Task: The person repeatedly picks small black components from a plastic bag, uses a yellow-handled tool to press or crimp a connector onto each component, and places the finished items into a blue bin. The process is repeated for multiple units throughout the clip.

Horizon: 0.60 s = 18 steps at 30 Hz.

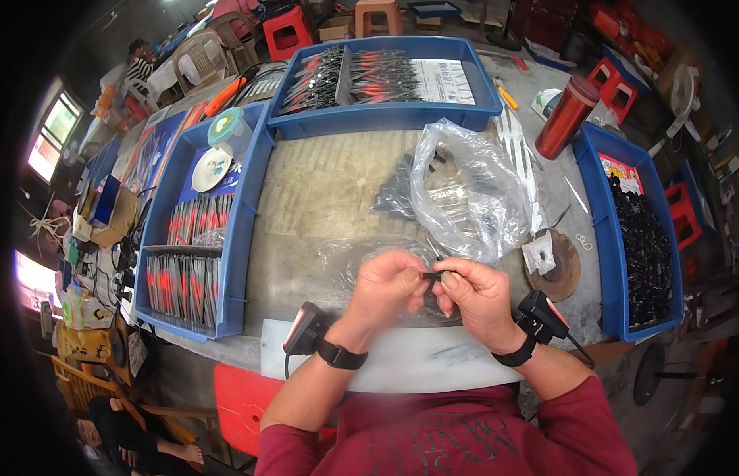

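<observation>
My left hand and my right hand meet over the near part of the table. Both are closed, pinching opposite ends of a small black rod-like part. Its exact kind is too small to make out, and fingertips hide both ends. Just beyond the hands lies a crumpled clear plastic bag, with dark small pieces at its left side. A thin plastic sheet spreads beneath and behind my left hand. Under my wrists is a whitish board along the table's near edge.
Blue trays of slim black-and-red parts stand left and far; another blue tray at right holds black pieces. A red thermos, a round wooden block and an orange-handled tool rest on the table.
</observation>
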Motion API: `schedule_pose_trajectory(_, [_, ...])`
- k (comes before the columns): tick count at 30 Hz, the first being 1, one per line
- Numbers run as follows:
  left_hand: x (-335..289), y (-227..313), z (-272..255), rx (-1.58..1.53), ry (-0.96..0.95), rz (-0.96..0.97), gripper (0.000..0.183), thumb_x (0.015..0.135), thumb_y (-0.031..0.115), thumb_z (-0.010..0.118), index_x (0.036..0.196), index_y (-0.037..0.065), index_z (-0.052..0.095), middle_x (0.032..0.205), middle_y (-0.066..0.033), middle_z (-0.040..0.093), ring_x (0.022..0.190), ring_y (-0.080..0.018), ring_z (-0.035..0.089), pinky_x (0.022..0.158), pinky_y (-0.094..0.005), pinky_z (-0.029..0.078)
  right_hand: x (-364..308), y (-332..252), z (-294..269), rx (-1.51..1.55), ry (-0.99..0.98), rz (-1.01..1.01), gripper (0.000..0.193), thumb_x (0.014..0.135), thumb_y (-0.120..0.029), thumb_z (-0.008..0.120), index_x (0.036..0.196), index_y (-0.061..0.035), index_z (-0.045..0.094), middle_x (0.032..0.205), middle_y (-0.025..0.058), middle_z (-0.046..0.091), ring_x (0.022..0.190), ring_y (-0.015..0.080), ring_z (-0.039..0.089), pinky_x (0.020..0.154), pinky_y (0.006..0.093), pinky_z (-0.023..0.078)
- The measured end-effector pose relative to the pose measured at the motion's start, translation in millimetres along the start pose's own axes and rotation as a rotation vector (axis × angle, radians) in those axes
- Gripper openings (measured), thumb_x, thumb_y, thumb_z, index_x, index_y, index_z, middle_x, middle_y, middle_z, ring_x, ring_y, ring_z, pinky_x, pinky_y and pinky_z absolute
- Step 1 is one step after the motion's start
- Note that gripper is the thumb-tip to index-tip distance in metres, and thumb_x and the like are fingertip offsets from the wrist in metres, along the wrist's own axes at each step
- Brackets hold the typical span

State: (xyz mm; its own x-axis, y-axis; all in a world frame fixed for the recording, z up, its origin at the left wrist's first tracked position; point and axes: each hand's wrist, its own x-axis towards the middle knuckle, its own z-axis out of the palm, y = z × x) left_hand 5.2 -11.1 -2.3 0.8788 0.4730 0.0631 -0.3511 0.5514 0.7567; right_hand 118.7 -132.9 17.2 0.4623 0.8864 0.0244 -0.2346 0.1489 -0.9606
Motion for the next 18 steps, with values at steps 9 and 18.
schedule_pose_trajectory(9, [-2.5,1.6,7.8,0.513,0.102,0.281,0.014,0.086,0.011,0.060,0.089,-0.002,0.062,0.087,-0.0118,0.055,0.063,-0.0177,0.060,0.051,-0.0267,0.050,3.9,-1.7,-3.7,0.092,-0.001,0.082,0.022,0.091,-0.011,0.055,0.107,0.0024,0.058,0.078,0.0086,0.061,0.058,0.0103,0.053,0.050,0.0226,0.045])
schedule_pose_trajectory(18, [-0.5,5.8,1.8,0.253,0.032,0.130,0.015,0.084,0.012,0.063,0.088,-0.003,0.063,0.080,-0.0102,0.057,0.062,-0.0175,0.058,0.051,-0.0298,0.052,5.0,-4.9,-6.8,-0.018,-0.052,0.042,0.020,0.091,-0.011,0.055,0.106,0.0005,0.060,0.077,0.0052,0.061,0.059,0.0069,0.052,0.052,0.0201,0.043])
